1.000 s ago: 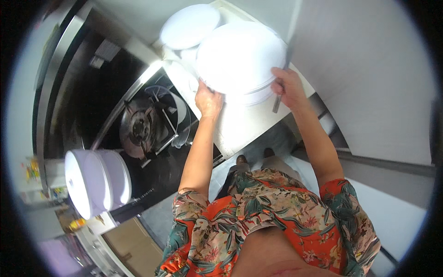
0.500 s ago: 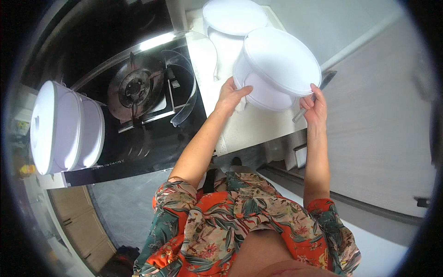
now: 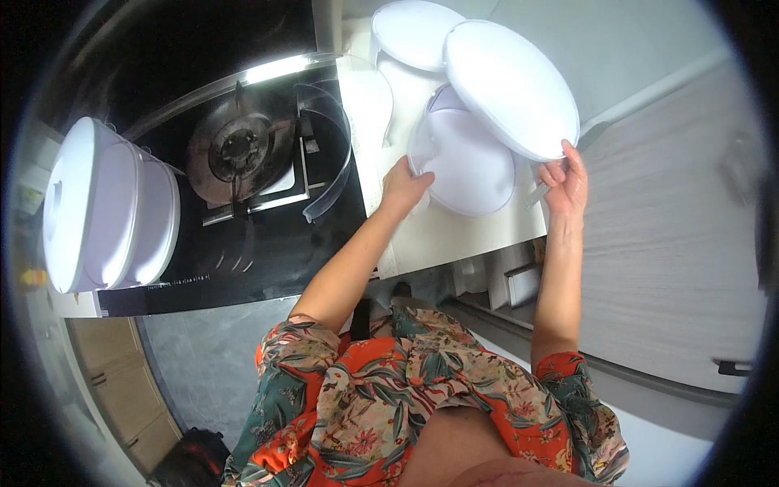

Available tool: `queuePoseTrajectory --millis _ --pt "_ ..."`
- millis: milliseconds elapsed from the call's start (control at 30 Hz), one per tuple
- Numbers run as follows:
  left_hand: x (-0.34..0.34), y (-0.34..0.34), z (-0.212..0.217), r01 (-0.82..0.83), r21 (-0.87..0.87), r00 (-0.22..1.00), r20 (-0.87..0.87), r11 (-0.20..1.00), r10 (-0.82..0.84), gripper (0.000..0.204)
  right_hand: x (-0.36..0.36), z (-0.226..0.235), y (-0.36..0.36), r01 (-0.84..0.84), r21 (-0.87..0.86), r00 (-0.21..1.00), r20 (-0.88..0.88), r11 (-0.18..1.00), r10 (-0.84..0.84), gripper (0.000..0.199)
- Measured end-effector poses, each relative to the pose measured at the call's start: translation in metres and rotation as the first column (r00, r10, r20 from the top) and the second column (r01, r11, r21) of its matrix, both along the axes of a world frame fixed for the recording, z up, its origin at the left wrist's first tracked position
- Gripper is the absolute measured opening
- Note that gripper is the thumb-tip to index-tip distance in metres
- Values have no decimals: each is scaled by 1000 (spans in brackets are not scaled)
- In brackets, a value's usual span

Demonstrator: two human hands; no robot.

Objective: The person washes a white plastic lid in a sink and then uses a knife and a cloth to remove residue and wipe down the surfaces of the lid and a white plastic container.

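The right hand (image 3: 565, 183) pinches one edge of the white lid (image 3: 511, 89) ahead, so it might slip. The left hand (image 3: 404, 191) pinches the tub (image 3: 473, 166) between both hands; a bump might tip it.

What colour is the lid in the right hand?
The lid is plain white, with a faint bluish cast; the head view shows it best.

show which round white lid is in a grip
The tilted front lid, held by the right grip; neither the rear lid nor the far-left lid is in a grip.
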State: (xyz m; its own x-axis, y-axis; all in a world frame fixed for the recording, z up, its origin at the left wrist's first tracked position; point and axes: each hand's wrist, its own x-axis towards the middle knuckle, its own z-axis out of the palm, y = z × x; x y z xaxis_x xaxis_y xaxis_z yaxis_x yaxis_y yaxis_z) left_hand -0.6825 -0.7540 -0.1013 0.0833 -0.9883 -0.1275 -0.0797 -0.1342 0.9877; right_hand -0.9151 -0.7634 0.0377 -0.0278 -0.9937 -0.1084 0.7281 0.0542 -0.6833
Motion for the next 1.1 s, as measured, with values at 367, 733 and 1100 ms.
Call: queuePoseTrajectory --millis 367,733,1100 --pt "5 17 18 22 -49 867 498 999 5 42 16 18 -107 -89 101 995 -39 991 94 15" --pt "-5 43 61 60 -20 902 429 998 -46 50 75 30 -199 -94 202 984 -130 975 122 18" --pt "-20 49 47 36 48 943 330 998 -50 51 59 20 -206 -116 232 862 -459 966 214 35"
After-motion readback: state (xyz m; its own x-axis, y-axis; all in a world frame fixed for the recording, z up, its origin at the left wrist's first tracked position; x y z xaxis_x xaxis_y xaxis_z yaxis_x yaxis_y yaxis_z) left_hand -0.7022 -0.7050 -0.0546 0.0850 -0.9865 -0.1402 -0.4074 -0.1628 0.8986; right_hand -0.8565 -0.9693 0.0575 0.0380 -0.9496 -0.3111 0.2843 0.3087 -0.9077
